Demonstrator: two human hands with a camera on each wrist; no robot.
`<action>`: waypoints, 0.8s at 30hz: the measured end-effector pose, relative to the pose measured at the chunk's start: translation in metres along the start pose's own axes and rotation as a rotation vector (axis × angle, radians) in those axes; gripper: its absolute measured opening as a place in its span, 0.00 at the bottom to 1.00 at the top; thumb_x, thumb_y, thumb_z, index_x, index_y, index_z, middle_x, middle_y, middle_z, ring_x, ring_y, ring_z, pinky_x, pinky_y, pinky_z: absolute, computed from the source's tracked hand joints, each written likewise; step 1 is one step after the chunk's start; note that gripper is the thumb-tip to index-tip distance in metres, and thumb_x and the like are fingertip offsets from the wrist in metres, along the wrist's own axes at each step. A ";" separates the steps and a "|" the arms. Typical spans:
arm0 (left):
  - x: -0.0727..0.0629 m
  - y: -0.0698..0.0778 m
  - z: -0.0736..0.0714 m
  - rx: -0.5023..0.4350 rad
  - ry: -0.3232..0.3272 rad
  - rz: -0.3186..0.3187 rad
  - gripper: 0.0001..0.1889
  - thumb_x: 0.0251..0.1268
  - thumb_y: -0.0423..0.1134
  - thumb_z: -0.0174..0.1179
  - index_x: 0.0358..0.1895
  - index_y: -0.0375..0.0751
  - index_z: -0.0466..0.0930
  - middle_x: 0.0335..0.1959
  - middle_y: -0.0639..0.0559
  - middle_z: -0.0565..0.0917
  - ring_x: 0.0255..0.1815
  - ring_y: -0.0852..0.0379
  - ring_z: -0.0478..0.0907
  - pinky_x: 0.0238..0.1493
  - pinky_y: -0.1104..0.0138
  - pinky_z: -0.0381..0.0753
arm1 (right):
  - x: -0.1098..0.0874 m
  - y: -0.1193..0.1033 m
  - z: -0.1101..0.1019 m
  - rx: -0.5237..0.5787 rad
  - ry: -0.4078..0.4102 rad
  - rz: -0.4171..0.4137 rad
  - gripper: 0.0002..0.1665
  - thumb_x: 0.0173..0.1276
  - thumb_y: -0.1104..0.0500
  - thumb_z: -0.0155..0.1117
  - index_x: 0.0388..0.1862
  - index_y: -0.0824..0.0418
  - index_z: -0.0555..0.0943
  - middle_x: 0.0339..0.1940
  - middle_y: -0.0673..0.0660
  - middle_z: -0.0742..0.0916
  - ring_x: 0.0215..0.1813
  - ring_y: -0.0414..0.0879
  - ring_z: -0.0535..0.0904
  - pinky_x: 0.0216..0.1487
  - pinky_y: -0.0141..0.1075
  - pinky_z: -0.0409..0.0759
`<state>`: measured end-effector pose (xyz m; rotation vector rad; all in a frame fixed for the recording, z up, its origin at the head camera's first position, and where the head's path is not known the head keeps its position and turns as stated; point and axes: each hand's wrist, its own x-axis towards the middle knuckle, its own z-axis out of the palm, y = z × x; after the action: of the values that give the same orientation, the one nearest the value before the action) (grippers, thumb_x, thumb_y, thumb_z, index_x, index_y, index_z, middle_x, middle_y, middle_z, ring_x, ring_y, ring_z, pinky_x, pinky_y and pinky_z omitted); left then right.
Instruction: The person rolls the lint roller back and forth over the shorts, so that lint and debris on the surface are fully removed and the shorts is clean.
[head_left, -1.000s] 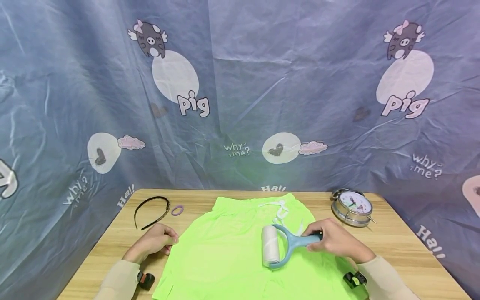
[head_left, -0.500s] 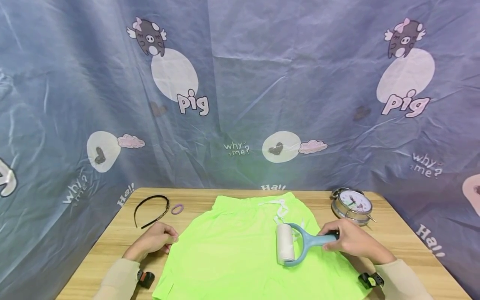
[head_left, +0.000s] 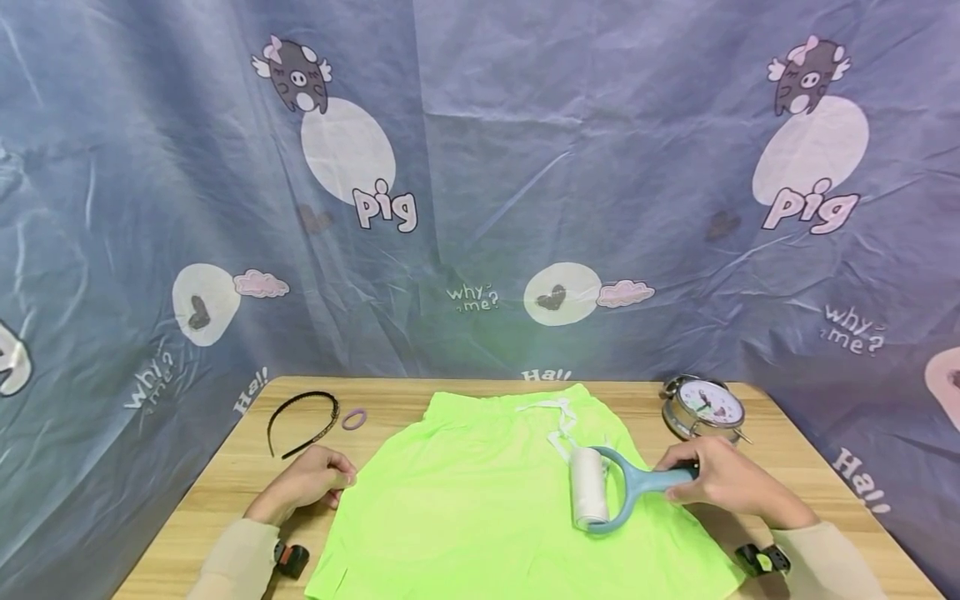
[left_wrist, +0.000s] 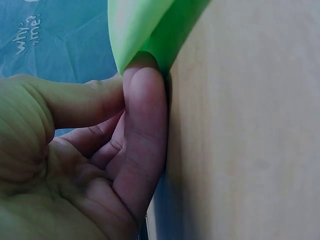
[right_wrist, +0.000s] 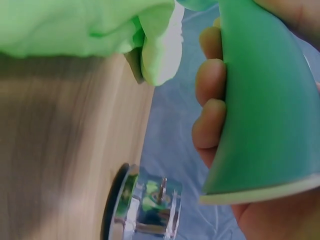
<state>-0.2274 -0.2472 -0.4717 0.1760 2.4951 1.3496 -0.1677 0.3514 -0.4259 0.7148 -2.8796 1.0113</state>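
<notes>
Neon green shorts (head_left: 450, 500) with a white drawstring (head_left: 558, 429) lie spread on the wooden table. My left hand (head_left: 311, 482) pinches their left edge between thumb and fingers; in the left wrist view the fabric (left_wrist: 135, 30) rises from the fingertips. My right hand (head_left: 727, 479) grips the blue handle of a lint roller (head_left: 637, 483). Its white roll (head_left: 588, 487) is over the right part of the shorts, just below the drawstring. In the right wrist view the fingers (right_wrist: 210, 82) wrap around the handle (right_wrist: 265, 110).
A silver alarm clock (head_left: 705, 410) stands at the back right, just beyond my right hand. A black headband (head_left: 281, 408) and a small purple ring (head_left: 354, 419) lie at the back left. Behind the table (head_left: 810, 500) hangs a blue printed curtain (head_left: 480, 208).
My right hand has drawn the lint roller to the right across the shorts, from near their middle toward the right side. The left hand keeps its place on the edge.
</notes>
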 end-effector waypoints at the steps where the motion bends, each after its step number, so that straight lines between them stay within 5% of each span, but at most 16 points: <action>1: 0.000 0.000 0.000 0.001 -0.001 0.003 0.08 0.64 0.29 0.61 0.41 0.27 0.83 0.28 0.47 0.79 0.23 0.56 0.77 0.26 0.66 0.84 | -0.001 0.001 -0.001 0.008 -0.005 0.000 0.13 0.51 0.59 0.81 0.34 0.45 0.88 0.23 0.40 0.85 0.24 0.30 0.72 0.25 0.27 0.71; 24: 0.001 -0.001 -0.001 0.001 -0.010 0.006 0.07 0.65 0.29 0.60 0.41 0.27 0.83 0.28 0.47 0.78 0.23 0.56 0.77 0.26 0.66 0.85 | -0.028 0.019 -0.026 -0.065 0.025 0.084 0.14 0.50 0.59 0.81 0.34 0.46 0.88 0.25 0.39 0.84 0.29 0.29 0.73 0.30 0.27 0.68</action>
<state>-0.2283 -0.2482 -0.4722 0.1906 2.4894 1.3461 -0.1540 0.3910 -0.4209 0.5779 -2.9283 0.9228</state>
